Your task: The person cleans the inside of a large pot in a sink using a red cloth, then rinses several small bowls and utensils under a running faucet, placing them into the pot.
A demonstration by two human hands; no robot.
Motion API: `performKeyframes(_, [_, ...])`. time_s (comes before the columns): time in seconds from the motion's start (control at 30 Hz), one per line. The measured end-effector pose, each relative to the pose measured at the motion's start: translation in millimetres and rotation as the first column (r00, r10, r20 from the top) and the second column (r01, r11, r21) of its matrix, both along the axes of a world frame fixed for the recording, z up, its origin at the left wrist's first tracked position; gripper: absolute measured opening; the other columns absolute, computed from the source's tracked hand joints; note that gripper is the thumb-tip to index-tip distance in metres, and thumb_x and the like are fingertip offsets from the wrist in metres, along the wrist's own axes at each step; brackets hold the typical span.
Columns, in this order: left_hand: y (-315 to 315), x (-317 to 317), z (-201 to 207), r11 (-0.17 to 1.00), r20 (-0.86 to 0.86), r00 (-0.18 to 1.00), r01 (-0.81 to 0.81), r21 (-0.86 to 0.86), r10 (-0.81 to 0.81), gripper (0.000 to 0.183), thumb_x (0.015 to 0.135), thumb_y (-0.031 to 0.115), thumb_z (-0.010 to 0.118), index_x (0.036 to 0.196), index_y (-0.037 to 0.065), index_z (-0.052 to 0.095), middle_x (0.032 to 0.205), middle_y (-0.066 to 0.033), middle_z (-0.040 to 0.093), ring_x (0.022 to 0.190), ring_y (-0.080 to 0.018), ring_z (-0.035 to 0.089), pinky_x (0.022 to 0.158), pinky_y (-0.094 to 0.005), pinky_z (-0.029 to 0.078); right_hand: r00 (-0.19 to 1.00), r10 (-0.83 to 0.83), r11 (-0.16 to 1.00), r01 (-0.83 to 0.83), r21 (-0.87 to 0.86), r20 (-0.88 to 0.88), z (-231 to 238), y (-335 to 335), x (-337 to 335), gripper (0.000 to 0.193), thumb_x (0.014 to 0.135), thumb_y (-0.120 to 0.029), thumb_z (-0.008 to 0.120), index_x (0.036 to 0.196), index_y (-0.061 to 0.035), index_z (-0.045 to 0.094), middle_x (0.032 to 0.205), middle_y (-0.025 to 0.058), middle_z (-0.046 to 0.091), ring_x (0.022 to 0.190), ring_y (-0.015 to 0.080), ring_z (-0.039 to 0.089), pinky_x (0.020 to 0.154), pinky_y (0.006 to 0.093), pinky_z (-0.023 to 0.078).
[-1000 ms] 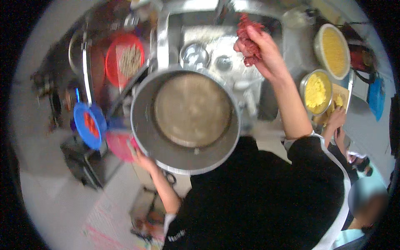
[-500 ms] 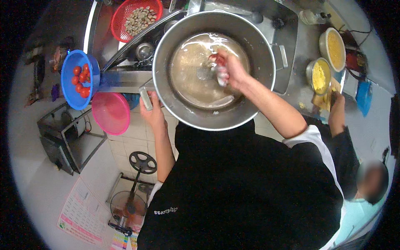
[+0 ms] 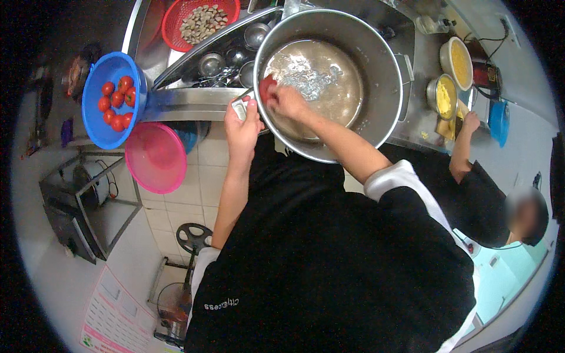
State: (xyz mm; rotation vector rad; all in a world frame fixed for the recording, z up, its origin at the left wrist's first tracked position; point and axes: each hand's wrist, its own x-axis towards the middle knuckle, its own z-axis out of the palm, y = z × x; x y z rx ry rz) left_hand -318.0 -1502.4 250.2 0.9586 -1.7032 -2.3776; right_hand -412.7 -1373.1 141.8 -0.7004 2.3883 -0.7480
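Observation:
A large, deep metal pot (image 3: 379, 88) stands tilted over the sink, with shallow cloudy water (image 3: 318, 82) rippling across its bottom. My left hand (image 3: 242, 126) is closed round the pot's near-left side handle (image 3: 239, 109). Inside the pot, my right hand (image 3: 286, 103) presses a red scrubber (image 3: 268, 88) to the left inner wall. Its fingers are slightly blurred and curl over the scrubber, so part of it is hidden. The far-right handle (image 3: 407, 69) is untouched.
Left of the pot are a blue basin of tomatoes (image 3: 140, 94), a red colander of clams (image 3: 170, 26), several metal ladles (image 3: 212, 65) and a pink basin (image 3: 156, 159). On the right, a co-worker's hand (image 3: 469, 123) is at a cutting board near bowls of yellow food (image 3: 445, 97).
My right hand and the scrubber have moved from the pot's middle to its left inner wall. The pot sits farther right in view, my left hand still on its handle. The water is more stirred.

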Motion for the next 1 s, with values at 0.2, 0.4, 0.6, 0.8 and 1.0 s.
performKeyframes(0.2, [0,0,1,0.979,0.022,0.997,-0.073,0.188,0.07,0.012,0.092,0.015,0.049,0.096,0.003,0.049,0.058,0.0034,0.042,0.045,-0.0032,0.036,0.037,-0.0194,0.029,0.94,0.052,0.725,-0.269,0.635,0.338,11,93,-42,0.025,0.07,-0.015,0.06,0.092,-0.0039,0.065,0.088,0.017,0.065,0.084,0.0273,0.064,0.071,0.0392,0.05])
performKeyframes(0.4, [5,-1,1,0.98,-0.013,0.993,-0.11,0.166,0.113,0.012,0.092,0.014,0.049,0.097,0.002,0.049,0.057,0.0039,0.041,0.044,-0.0024,0.034,0.037,-0.0189,0.027,0.977,-0.146,0.861,0.202,0.468,-0.153,18,48,-99,0.053,0.07,-0.025,0.064,0.121,-0.0151,0.05,0.112,0.0205,0.054,0.099,0.0375,0.057,0.081,0.0485,0.047])
performKeyframes(0.6, [4,-3,3,0.979,0.0,0.994,-0.107,0.175,0.108,0.015,0.093,0.015,0.048,0.097,0.001,0.05,0.056,0.0046,0.04,0.044,-0.0014,0.033,0.036,-0.0182,0.025,0.759,0.505,0.843,-0.537,0.044,-0.411,6,49,-15,0.02,0.077,-0.02,0.057,0.095,-0.0169,0.065,0.105,0.0135,0.055,0.11,0.032,0.047,0.085,0.0389,0.043])
performKeyframes(0.8, [6,-5,11,0.993,0.044,0.997,-0.06,0.1,0.056,0.016,0.093,0.017,0.049,0.097,0.001,0.051,0.055,0.0055,0.039,0.042,-0.0013,0.032,0.036,-0.0182,0.024,0.802,0.544,0.807,-0.581,0.109,0.248,-3,152,-85,0.024,0.059,-0.004,0.066,0.082,-0.0083,0.059,0.073,0.0077,0.06,0.076,0.0246,0.061,0.067,0.0392,0.048])
performKeyframes(1.0, [8,-5,9,0.997,0.12,0.99,-0.077,0.0,0.077,0.016,0.093,0.017,0.049,0.095,0.001,0.052,0.054,0.0056,0.04,0.042,-0.0014,0.033,0.036,-0.0186,0.024,0.93,-0.117,0.966,0.187,0.176,-0.348,15,126,-128,0.044,0.071,-0.008,0.065,0.112,-0.0069,0.048,0.103,0.0222,0.05,0.092,0.0396,0.057,0.078,0.044,0.049])
